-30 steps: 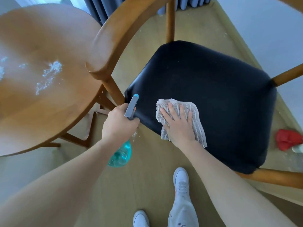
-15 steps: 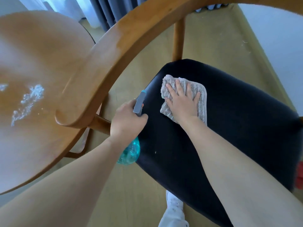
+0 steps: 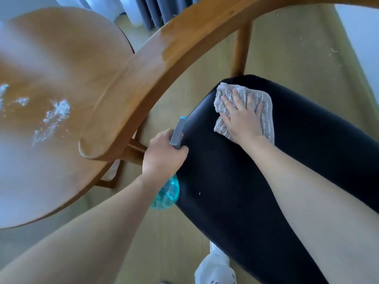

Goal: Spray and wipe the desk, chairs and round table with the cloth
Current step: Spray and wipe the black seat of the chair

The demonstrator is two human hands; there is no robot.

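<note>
Cloth (image 3: 264, 111): grey, textured, lies flat on the black chair seat (image 3: 287, 171), toward the seat's far left corner. Right hand (image 3: 243, 119) presses on top of it, palm down, fingers straight and spread; cloth edges show beyond the fingertips and along the right side of the hand.

Left hand (image 3: 164, 156): fingers curled round the neck of a spray bottle (image 3: 167, 193), just beside the seat's left edge. Grey trigger head with a blue tip points away from the person, over the seat rim. Teal translucent body hangs below the wrist; whether it touches the seat edge cannot be told.

Chair frame: the curved wooden backrest rail (image 3: 153, 78) arcs across the upper view, from its rounded end near centre left to the far right. One upright post (image 3: 242, 50) runs from the rail down to the far edge of the seat.

Counter (image 3: 71, 58): round, wooden, left of the chair, partly under the rail end. White foamy spray patches (image 3: 53, 117) sit on its left part.

Floor (image 3: 184, 242): pale wood tone. Grey curtains (image 3: 155, 11) at the far top. A light trouser leg (image 3: 215, 265) shows at the near bottom edge.
</note>
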